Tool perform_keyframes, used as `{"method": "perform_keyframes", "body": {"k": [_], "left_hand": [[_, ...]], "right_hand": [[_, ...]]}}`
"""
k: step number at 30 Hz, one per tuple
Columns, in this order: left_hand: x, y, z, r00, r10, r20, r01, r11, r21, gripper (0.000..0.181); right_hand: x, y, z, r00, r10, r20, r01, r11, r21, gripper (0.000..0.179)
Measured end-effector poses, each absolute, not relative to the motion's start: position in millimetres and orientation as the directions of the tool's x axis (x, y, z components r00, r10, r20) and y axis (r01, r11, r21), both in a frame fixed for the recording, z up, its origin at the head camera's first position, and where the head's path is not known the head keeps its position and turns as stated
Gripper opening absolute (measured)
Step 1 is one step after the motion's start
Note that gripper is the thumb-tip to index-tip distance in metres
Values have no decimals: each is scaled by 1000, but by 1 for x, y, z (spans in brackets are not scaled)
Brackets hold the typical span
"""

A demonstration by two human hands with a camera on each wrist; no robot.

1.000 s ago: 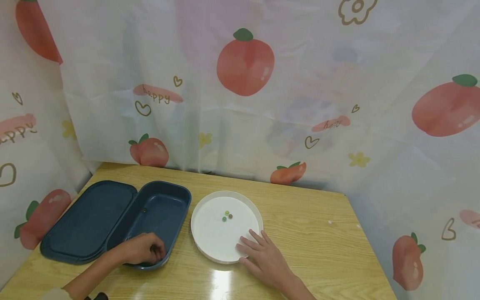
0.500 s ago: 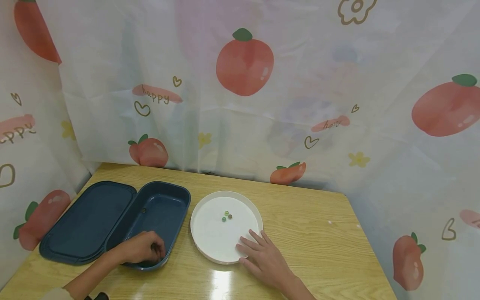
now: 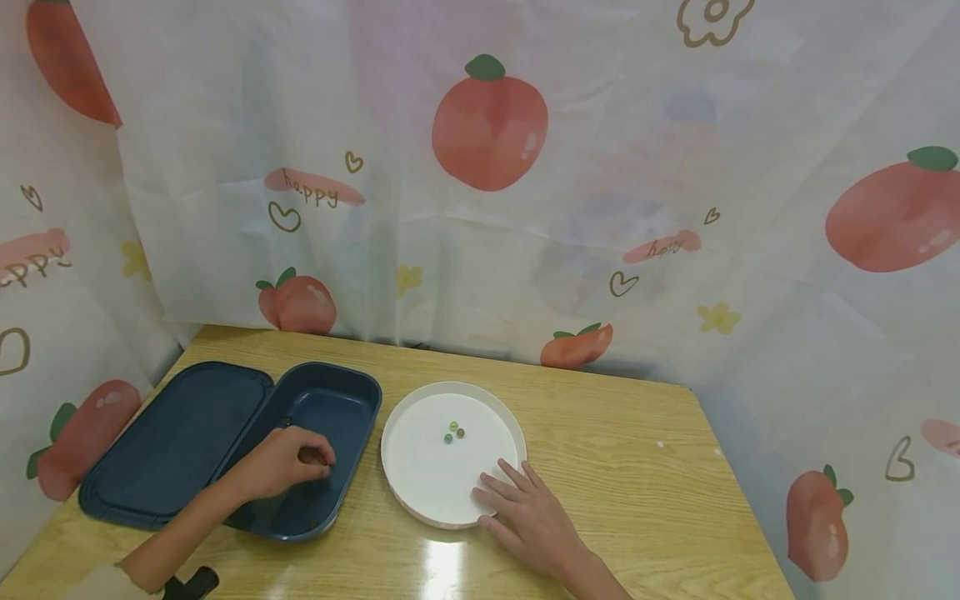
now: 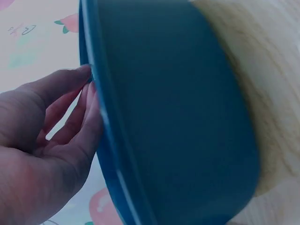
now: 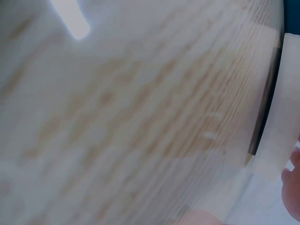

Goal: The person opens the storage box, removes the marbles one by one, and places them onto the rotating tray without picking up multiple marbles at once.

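Observation:
My left hand point(image 3: 281, 462) is over the dark blue box point(image 3: 318, 417), thumb and fingertips pinched together on a small marble point(image 3: 328, 467), mostly hidden by the fingers. In the left wrist view the pinching fingertips point(image 4: 85, 72) show just past the box's rim. A dark marble point(image 3: 288, 421) lies in the box beyond the hand, and a faint brown one point(image 3: 312, 525) near its front end. Fingers spread, my right hand point(image 3: 528, 517) rests at the near right rim of a round white tray point(image 3: 420, 483). Within the tray sit a yellow-green marble point(image 3: 453, 426), a green one point(image 3: 448, 437) and a brown one point(image 3: 461, 433).
The dark blue lid point(image 3: 180, 442) lies left of the box, against its side. All stand on a wooden table point(image 3: 615, 458). A peach-printed curtain point(image 3: 480, 250) closes off the back and both sides. A black strap end point(image 3: 193, 583) hangs by the left wrist.
My left hand has risen from the front end of the box and moved away from me, its fingertips now pinched on the marble. The right hand and the tray's marbles stay put.

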State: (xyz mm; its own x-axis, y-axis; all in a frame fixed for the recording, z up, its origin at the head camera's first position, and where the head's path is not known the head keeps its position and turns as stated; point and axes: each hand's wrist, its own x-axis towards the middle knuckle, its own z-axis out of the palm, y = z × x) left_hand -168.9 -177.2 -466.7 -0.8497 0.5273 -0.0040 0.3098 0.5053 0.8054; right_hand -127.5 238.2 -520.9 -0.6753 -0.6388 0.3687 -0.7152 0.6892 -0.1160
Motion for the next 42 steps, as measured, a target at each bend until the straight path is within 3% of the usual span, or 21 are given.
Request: {"method": "perform_keyframes", "body": {"k": [8, 18, 42], "left_hand": [[-173, -167, -451, -907, 402, 127, 349, 550, 759, 9], [-187, -141, -438, -914, 354, 198, 361, 491, 793, 11], [-209, -73, -432, -924, 363, 121, 268, 389, 881, 8]], "right_hand": [[-129, 238, -522, -674, -639, 370, -717, 686, -122, 36], [-129, 237, -521, -672, -640, 372, -720, 683, -124, 36], [-127, 237, -524, -680, -629, 376, -710, 694, -123, 36]]}}
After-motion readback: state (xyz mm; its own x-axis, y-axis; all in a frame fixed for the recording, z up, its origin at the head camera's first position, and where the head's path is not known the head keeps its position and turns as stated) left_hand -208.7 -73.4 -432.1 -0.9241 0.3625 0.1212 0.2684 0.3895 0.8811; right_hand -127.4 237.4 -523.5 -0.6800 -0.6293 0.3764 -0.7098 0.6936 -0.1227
